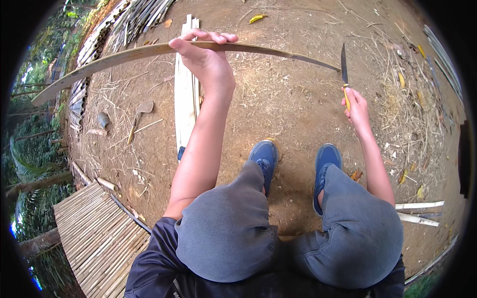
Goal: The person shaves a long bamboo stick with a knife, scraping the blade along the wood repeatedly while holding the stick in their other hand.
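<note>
My left hand (212, 67) holds a long bamboo strip (119, 57) out in front of me, the thumb on the near side and the fingers over its far side. The strip bends in a long curve from the far left to the right. In my right hand (357, 107) is a knife (344, 67) with a yellow handle, its dark blade pointing up and away from me. The strip's right end meets the blade near its base; whether the two touch, I cannot tell.
Pale split bamboo lengths (186, 107) lie on the dirt under my left arm. Left of them rests a wooden-handled blade (144, 107). A bamboo slat platform (99, 233) is at lower left, stacked bamboo (144, 20) at far left. More pale strips (420, 218) lie right of my knee.
</note>
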